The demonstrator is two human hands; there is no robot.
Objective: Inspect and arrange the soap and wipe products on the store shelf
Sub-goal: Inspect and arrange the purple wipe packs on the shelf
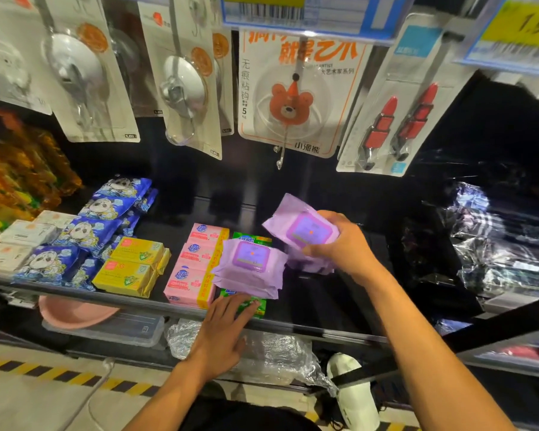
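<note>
My right hand (343,244) grips a purple wipe pack (302,225), tilted and lifted above more purple packs (308,262) on the dark shelf (324,306). A second stack of purple wipe packs (249,269) lies on green soap boxes (252,306) near the shelf's front edge. My left hand (227,331) rests flat with its fingertips on the front green soap box, holding nothing. Left of these stand pink soap boxes (193,269), yellow soap boxes (131,269), blue cartoon wipe packs (84,234) and white soap boxes (16,244).
Carded suction hooks (87,76), a bear adhesive hook card (296,98) and a red clip card (399,119) hang above the shelf. Shiny dark plastic-wrapped goods (495,244) fill the right. A pink basin (72,312) and plastic bags (274,353) lie on the lower shelf.
</note>
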